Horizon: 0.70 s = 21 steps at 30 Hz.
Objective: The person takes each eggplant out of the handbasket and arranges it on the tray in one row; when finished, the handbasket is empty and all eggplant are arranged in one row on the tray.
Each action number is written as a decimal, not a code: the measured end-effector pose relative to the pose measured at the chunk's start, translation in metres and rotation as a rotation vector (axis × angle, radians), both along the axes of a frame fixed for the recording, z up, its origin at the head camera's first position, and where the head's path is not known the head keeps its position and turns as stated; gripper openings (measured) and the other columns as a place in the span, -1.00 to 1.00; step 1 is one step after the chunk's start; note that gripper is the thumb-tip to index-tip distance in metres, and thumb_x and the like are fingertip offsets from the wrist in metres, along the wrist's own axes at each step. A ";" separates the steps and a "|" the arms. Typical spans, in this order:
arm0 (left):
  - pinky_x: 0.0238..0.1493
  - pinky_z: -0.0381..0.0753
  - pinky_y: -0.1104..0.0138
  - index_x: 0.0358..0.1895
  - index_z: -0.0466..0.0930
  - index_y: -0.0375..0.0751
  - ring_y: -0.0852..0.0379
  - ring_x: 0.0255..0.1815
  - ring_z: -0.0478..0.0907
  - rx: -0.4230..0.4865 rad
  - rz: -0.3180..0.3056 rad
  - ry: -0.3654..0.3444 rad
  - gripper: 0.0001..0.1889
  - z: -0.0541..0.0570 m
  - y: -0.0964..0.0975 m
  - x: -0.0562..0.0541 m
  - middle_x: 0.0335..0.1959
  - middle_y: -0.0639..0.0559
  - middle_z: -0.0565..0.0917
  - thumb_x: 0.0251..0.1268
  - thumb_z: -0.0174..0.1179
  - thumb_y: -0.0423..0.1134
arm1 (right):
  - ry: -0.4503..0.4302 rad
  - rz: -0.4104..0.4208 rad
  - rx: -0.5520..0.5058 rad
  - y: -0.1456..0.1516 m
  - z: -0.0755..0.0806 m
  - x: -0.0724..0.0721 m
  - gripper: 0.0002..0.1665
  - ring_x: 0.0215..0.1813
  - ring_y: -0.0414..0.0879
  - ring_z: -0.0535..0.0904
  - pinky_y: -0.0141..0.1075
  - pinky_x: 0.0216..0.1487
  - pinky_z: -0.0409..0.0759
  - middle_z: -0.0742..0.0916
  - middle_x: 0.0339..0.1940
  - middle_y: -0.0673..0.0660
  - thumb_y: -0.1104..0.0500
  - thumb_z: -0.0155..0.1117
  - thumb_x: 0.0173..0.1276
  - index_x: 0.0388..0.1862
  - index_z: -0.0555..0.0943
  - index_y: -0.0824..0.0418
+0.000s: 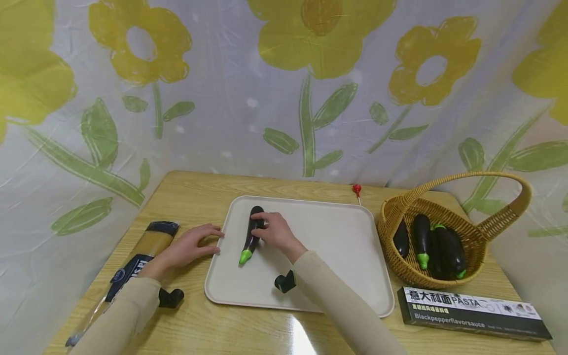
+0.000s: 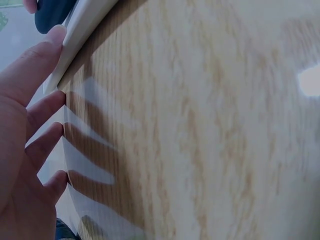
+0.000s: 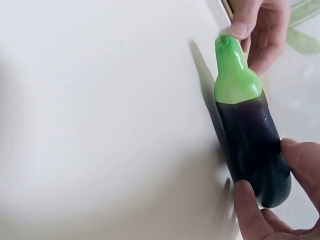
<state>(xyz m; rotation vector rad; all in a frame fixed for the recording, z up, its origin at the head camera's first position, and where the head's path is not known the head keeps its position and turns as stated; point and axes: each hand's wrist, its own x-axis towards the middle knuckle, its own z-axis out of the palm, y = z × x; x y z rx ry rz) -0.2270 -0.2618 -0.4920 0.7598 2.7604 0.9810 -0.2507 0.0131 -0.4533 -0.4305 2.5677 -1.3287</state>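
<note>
A dark purple eggplant (image 1: pixel 251 242) with a bright green stem end lies on the left part of a white tray (image 1: pixel 328 246). My right hand (image 1: pixel 277 231) pinches the eggplant near its dark end, thumb on one side and fingers on the other. The right wrist view gives the eggplant (image 3: pixel 250 135) up close, its green cap towards the left hand. At the tray's left edge is my left hand (image 1: pixel 194 246), fingers extended and holding nothing. In the left wrist view its thumb (image 2: pixel 37 65) is right at the tray's rim.
A wicker basket (image 1: pixel 399 259) with several eggplants stands to the right. Before it lies a black pasta box (image 1: pixel 470 315). A spaghetti pack (image 1: pixel 128 271) lies under the left forearm. Behind the tray is a small red item on a stick (image 1: pixel 357 189); a flowered curtain (image 1: pixel 230 108) hangs beyond.
</note>
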 end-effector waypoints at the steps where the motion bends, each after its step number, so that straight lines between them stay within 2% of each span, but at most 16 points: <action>1: 0.35 0.21 -0.22 0.16 0.59 -0.13 -0.33 0.39 0.27 0.000 0.000 -0.001 -0.59 0.000 0.000 0.000 0.31 -0.26 0.47 0.31 0.29 -0.07 | 0.001 -0.004 -0.004 0.000 0.000 0.000 -0.54 0.07 0.05 0.57 -0.29 -0.06 0.57 0.52 0.28 0.30 0.24 0.37 0.29 0.19 0.62 0.16; 21: 0.36 0.19 -0.22 0.16 0.59 -0.13 -0.34 0.39 0.26 0.004 0.001 -0.003 -0.59 -0.001 0.000 -0.001 0.31 -0.26 0.46 0.30 0.30 -0.08 | -0.027 -0.010 -0.047 -0.002 -0.001 -0.001 -0.55 0.01 -0.01 0.63 -0.42 -0.26 0.58 0.53 0.28 0.29 0.30 0.36 0.29 0.18 0.62 0.18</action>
